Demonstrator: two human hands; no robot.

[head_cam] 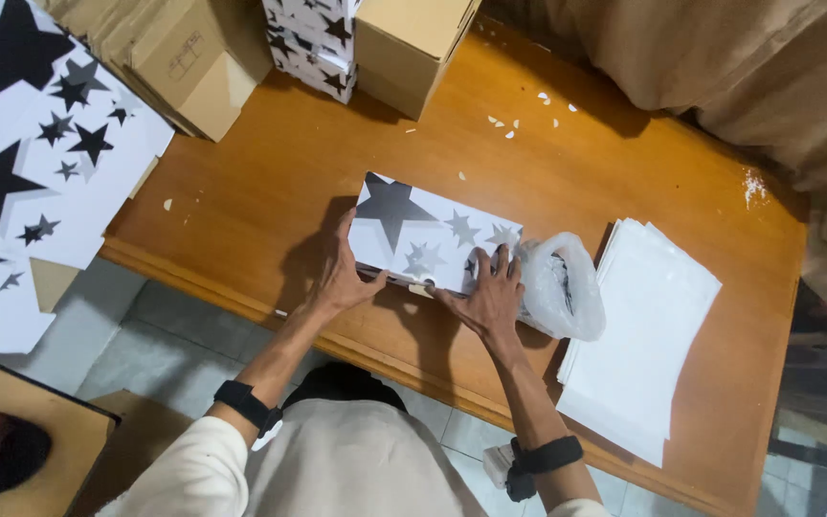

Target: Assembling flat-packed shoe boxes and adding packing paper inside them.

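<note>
A long white box printed with black and grey stars lies on the wooden table in front of me. My left hand presses against its left end, fingers along the side. My right hand rests flat on its right front part, fingers spread over the top. At the box's right end a crumpled clear plastic bag touches it. Both wrists wear dark bands.
A stack of white sheets lies at the right. Star-printed flat sheets overhang the table's left. Brown cardboard boxes and stacked star boxes stand at the back. Paper scraps dot the tabletop. Beige cloth hangs behind.
</note>
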